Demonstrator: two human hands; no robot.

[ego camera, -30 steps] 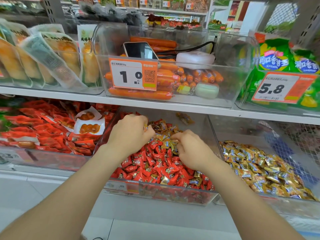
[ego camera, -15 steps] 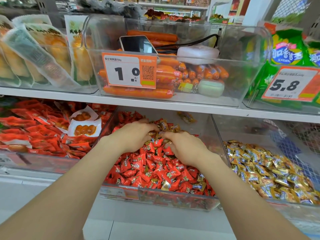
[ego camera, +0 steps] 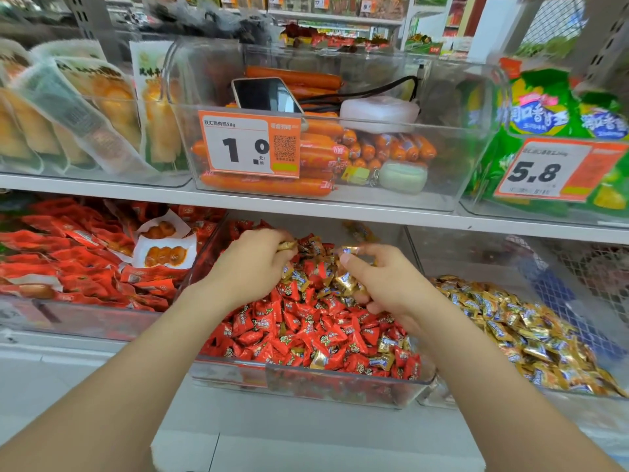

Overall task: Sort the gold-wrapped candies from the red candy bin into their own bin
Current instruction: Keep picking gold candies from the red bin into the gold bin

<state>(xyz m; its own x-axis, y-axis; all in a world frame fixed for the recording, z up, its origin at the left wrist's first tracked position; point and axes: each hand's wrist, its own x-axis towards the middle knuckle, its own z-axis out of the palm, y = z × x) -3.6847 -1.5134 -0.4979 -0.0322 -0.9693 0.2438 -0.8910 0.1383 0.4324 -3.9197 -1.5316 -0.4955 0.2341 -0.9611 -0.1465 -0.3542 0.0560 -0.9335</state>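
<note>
While both forearms reach in from the lower edge of the view, the left hand [ego camera: 253, 264] and the right hand [ego camera: 381, 284] sit above the clear bin of red candies [ego camera: 306, 381] on the lower shelf, apart from each other; the left hand's fingertips pinch one gold candy [ego camera: 286, 246] at the back of the pile; the right hand's thumb and fingers close on a gold candy [ego camera: 349, 250] raised just above the heap, with further gold candies [ego camera: 345, 281] tucked against its palm. The red candies [ego camera: 306, 332] fill the bin, with a few gold pieces [ego camera: 383, 344] scattered among them near the front right. Just beside this bin, to the right, a second clear bin [ego camera: 442, 401] holds the heap of gold candies [ego camera: 517, 321]. On the shelf above, a clear bin of orange sausages [ego camera: 265, 187] carries a price tag [ego camera: 250, 144] reading 1.0; a phone [ego camera: 265, 95] lies on the sausages; green bags [ego camera: 544, 107] with a 5.8 tag [ego camera: 558, 170] stand to the right.
</note>
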